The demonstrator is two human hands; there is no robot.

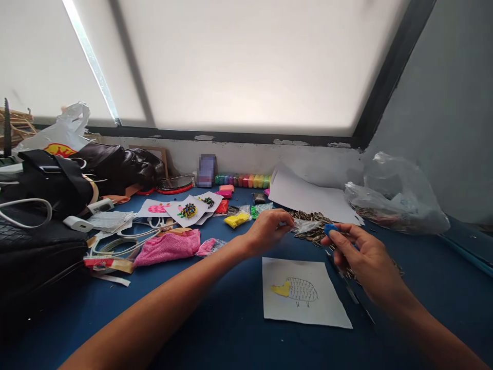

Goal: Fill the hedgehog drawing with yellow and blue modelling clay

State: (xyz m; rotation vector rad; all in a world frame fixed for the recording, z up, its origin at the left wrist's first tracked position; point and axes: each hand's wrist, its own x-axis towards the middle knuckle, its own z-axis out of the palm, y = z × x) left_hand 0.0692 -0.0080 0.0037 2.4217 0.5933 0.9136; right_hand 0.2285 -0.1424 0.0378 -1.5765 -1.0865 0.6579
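Blue lump point(329, 229), apparently soft clay, is held right of centre in the frame, pinched between thumb and fingers of the right hand point(364, 257). The left hand point(269, 228) is half closed, its fingertips beside a clear wrapper point(306, 226); whether the wrapper is gripped cannot be told. The pinch is best kept light, so that the lump is not flattened, and away from the seeds point(318, 236) close by, which could stick to it. The drawing sheet point(306, 293), lower right of centre, is best left unbrushed by either hand.
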